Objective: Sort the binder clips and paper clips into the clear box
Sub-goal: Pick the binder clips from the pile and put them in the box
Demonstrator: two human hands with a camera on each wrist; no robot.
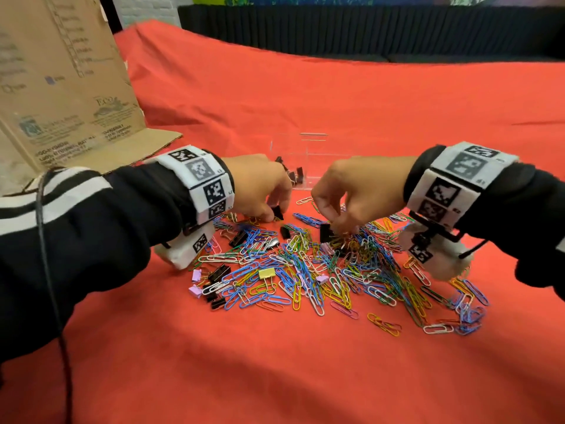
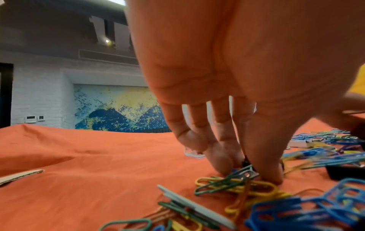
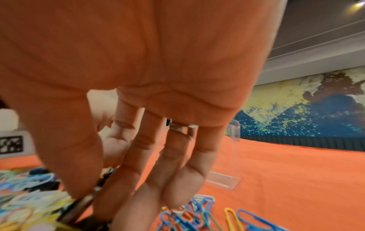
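Both hands down in clip pile (image 1: 321, 270) — left hand (image 1: 260, 185) pinches black binder clip (image 1: 277, 213), right hand (image 1: 351, 191) pinches another black clip (image 1: 326, 232); clear box (image 1: 308, 160) just behind.

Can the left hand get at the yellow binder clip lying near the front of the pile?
Probably yes: the yellow binder clip lies uncovered atop the paper clips, but the left hand already pinches a small black binder clip.

Clear plastic box (image 1: 308, 157) sits on red cloth (image 1: 367, 96), w/ a few black binder clips (image 1: 293, 174) inside. Just in front of box: left hand (image 1: 260, 188) pinches small black binder clip (image 1: 277, 213); right hand (image 1: 357, 191) pinches larger black binder clip (image 1: 326, 232) at far edge of multicoloured paper-clip pile (image 1: 330, 270).
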